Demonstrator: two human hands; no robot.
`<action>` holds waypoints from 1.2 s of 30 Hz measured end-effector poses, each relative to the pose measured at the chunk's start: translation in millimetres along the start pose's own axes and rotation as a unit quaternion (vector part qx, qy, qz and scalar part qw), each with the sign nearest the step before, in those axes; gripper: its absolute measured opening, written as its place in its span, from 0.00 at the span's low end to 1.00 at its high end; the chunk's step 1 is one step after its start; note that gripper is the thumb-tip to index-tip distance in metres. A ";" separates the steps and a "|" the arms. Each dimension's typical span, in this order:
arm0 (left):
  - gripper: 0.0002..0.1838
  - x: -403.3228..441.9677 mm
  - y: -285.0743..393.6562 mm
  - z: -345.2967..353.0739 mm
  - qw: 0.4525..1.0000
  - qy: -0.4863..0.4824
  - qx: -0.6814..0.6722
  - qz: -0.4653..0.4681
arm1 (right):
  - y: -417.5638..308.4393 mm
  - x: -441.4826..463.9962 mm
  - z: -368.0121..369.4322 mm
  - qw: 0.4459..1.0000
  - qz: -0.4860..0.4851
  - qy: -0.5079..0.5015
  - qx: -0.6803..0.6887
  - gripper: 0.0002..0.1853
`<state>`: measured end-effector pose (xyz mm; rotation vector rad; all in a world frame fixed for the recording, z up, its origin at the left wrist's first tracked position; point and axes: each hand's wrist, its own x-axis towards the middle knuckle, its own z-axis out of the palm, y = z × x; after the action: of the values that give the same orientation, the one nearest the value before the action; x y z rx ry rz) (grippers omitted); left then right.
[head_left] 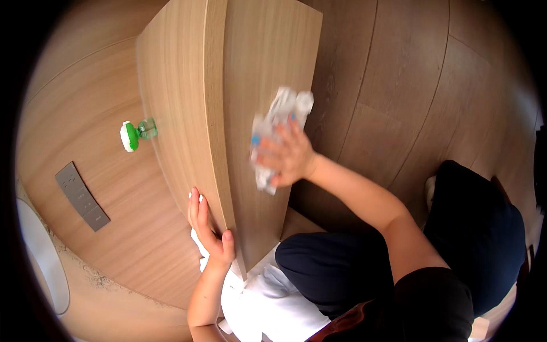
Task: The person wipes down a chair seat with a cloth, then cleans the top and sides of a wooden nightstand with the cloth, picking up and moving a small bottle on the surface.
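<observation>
A crumpled whitish cloth [293, 101] with blue patches lies against the side panel [268, 51] of a light wood-grain cabinet. Over it, my right hand [289, 154] presses the cloth to the panel with its fingers fanned out; hand and cloth are slightly blurred. My left hand [212, 231] rests on the cabinet top [176, 102] near its corner, fingers extended and the thumb by the edge. Nothing shows in that hand. A small green and white bottle-like device [131, 135] is at the far side of the top.
A grey socket panel [82, 196] is set in the wood-grain wall at left. White fabric [273, 302] bunches below the cabinet corner, beside my dark-trousered knee [336, 268]. Brown plank flooring [399, 85] extends to the right. A pale rounded object [43, 262] is at the left edge.
</observation>
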<state>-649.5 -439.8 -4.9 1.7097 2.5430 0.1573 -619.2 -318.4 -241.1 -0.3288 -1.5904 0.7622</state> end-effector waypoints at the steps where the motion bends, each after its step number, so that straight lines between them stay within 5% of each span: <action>1: 0.36 0.2 -0.8 0.7 1.000 0.005 -0.012 -0.005 | 17.0 11.4 -0.5 0.999 0.031 0.020 0.001 0.29; 9: 0.35 -1.6 -2.7 2.9 0.999 0.023 -0.035 -0.023 | 147.5 92.2 -21.9 0.987 0.113 0.111 -0.002 0.35; 14: 0.35 -0.8 -7.3 3.1 0.999 0.031 -0.033 -0.015 | 149.3 110.5 -34.6 0.985 0.152 0.077 -0.004 0.34; 24: 0.33 1.8 -4.3 1.6 0.999 0.017 -0.028 -0.029 | 50.4 80.7 -3.7 0.980 0.165 0.108 -0.015 0.36; 36: 0.30 2.7 0.8 0.5 0.998 0.018 -0.026 -0.048 | -147.0 -18.5 24.9 0.991 0.108 -0.049 0.059 0.32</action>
<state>-649.7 -437.0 -5.3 1.5789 2.6158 0.2479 -608.0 -445.2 -161.4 -0.3877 -1.6102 1.0485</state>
